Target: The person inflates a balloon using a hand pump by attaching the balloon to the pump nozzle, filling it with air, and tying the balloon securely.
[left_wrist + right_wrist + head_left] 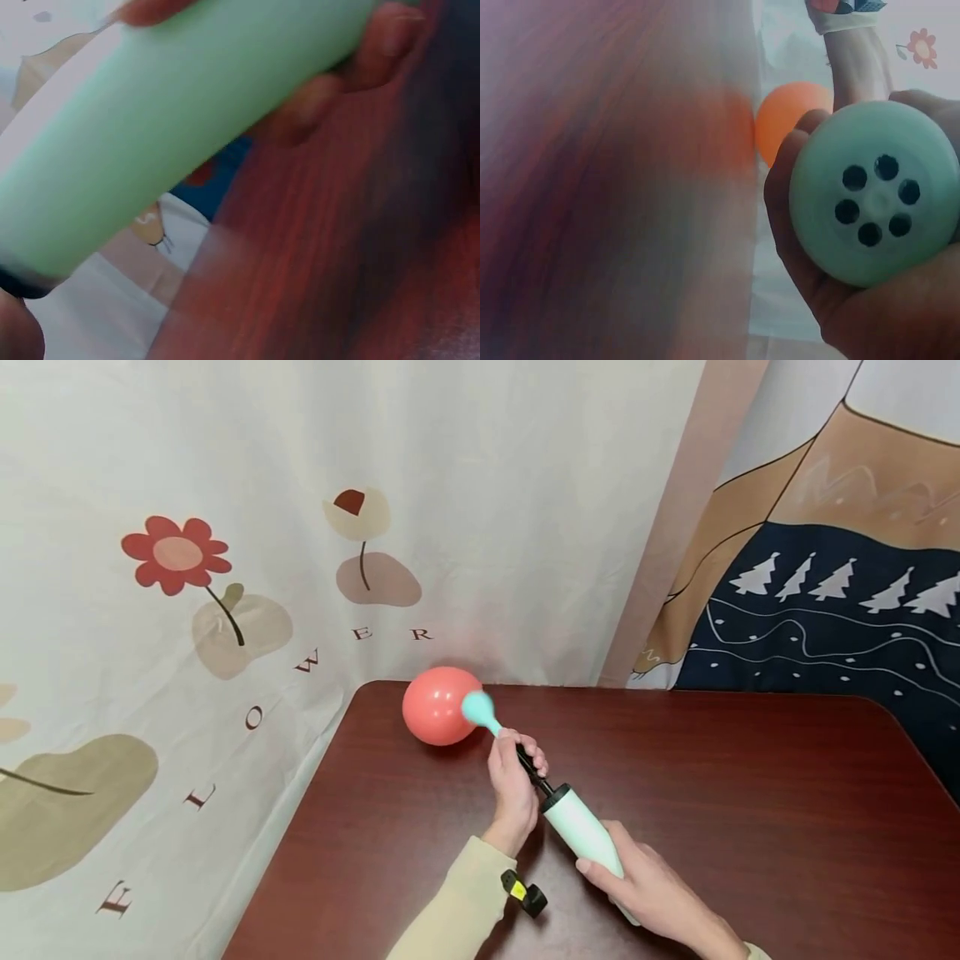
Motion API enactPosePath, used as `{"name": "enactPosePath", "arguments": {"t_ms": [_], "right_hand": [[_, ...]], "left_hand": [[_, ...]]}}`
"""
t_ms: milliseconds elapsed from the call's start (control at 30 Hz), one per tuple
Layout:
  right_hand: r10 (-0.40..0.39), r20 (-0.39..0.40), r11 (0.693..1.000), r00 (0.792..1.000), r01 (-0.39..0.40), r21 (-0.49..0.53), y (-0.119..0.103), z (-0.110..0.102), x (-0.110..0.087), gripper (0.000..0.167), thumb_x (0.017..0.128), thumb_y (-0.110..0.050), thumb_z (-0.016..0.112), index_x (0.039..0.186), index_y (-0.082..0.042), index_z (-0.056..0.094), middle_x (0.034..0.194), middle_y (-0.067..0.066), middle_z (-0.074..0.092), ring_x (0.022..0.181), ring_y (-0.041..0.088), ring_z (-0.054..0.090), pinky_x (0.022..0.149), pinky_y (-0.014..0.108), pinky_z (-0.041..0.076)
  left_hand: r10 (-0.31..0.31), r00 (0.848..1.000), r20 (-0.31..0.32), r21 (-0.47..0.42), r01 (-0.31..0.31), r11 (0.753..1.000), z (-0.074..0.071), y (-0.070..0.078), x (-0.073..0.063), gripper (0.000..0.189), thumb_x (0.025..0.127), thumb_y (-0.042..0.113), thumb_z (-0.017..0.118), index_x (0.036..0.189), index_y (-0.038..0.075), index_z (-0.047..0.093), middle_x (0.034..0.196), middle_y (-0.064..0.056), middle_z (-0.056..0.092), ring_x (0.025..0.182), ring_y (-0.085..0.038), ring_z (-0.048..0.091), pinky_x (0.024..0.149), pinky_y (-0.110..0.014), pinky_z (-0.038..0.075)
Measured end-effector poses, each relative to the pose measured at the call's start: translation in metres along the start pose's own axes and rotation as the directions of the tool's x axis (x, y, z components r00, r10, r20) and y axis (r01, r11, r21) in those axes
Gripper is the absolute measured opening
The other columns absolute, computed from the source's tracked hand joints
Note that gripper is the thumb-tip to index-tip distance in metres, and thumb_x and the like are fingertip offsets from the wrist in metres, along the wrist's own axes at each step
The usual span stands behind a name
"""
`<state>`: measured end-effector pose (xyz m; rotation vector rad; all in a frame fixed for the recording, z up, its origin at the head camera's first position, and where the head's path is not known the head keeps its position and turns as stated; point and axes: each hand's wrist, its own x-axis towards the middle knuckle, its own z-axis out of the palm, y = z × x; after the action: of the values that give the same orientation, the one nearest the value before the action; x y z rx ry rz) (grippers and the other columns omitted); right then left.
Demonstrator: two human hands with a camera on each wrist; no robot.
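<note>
A hand pump with a pale green barrel point(582, 828) and a black neck is held slantwise over the table. My right hand point(651, 887) wraps round the barrel; in the right wrist view its round end point(875, 195) shows a ring of several dark holes. At the pump's front, my left hand point(515, 781) grips the black rod and nozzle end. From that hand sticks out a small, partly filled turquoise balloon point(477, 708). Just behind it a round red balloon point(438, 710) sits on the table. The nozzle inside the turquoise balloon's neck is hidden by my left fingers.
The dark red wooden table point(720, 777) reaches back to a pale curtain point(525, 527) with printed flowers and letters. A dark blue cloth point(825, 610) with white trees hangs at the right. A black wrist camera point(525, 894) sits on the left sleeve.
</note>
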<state>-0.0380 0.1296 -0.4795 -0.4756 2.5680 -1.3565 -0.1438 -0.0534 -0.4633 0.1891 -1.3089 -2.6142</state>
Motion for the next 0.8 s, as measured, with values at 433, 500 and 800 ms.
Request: {"name": "enactPosePath", "arguments": {"t_ms": [433,500,800], "right_hand": [[0.024,-0.039,0.999,0.999,-0.025,-0.035,-0.015,-0.006,0.014,0.053,0.099,-0.048,0.068,0.137,-0.012,0.054,0.091,-0.006,0.061,0.074,0.005,0.057,0.064,0.025,0.049],[0.048,0.0,0.999,0.999,-0.048,-0.013,-0.015,-0.009,0.01,0.056,0.1,-0.049,0.066,0.14,-0.012,0.052,0.095,-0.005,0.062,0.075,0.005,0.058,0.064,0.025,0.049],[0.06,-0.011,0.995,0.998,-0.061,-0.081,-0.012,-0.01,-0.007,0.053,0.099,-0.051,0.066,0.137,-0.016,0.054,0.099,-0.008,0.062,0.081,0.004,0.056,0.067,0.026,0.047]], "left_hand": [[0.002,1.0,0.012,-0.023,-0.001,1.0,0.0,0.009,0.021,0.032,0.113,0.032,0.039,0.089,0.013,0.046,0.068,0.0,0.047,0.047,-0.009,0.047,0.045,-0.02,0.044],[0.018,1.0,0.015,-0.039,-0.018,0.999,-0.001,0.019,0.03,0.033,0.114,0.031,0.038,0.087,0.013,0.045,0.068,0.0,0.046,0.046,-0.008,0.044,0.043,-0.019,0.042],[0.089,0.996,-0.004,-0.03,-0.089,0.996,-0.005,0.033,0.042,0.032,0.115,0.026,0.032,0.087,0.014,0.044,0.068,0.001,0.045,0.046,-0.007,0.042,0.042,-0.017,0.039]]}}
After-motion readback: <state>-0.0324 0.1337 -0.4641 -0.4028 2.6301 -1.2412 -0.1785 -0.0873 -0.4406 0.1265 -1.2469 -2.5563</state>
